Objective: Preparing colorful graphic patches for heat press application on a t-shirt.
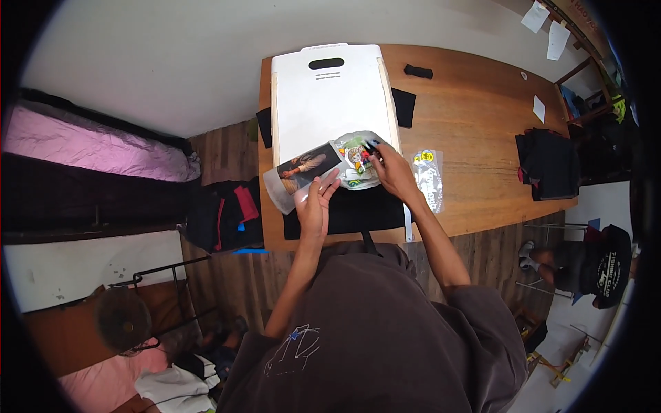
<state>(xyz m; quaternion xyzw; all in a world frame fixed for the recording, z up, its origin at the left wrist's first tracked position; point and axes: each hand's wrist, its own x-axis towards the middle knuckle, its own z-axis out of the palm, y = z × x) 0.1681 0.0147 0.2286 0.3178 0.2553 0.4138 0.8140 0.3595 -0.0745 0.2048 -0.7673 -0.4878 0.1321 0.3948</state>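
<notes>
Head view. A wooden table (475,110) is seen from above, and a white board (329,96) with a slot handle at its far end lies on the table's left part; it serves as the landmark here.

At the board's near edge a clear pouch (292,189) is laid flat, with a photo print (308,167) seen against it: a dark picture with a pale figure, set at a slant. Whether the print is inside the pouch or on top of it cannot be told. Just right of the print, also at the board's near edge, a second clear packet (358,160) is seen, rounded, glossy, filled with small green, white and orange printed pieces.

The left hand (315,205) is laid on the pouch at the board's near left corner, fingers stretched and nearly flat, pressing rather than gripping. The right hand (392,171) is curled at the board's near right corner, fingertips pinched on thin dark-tipped items (370,146) with some red, held over the packet; what these are cannot be made out.

A black mat (354,210) is spread under the hands, nearer than the board. A printed clear bag (428,177) with a yellow spot lies right of the board, just beside the right wrist. A small black object (418,71) lies near the board's far right corner. Folded black cloth (551,165) sits well right of the board, at the table's edge.
</notes>
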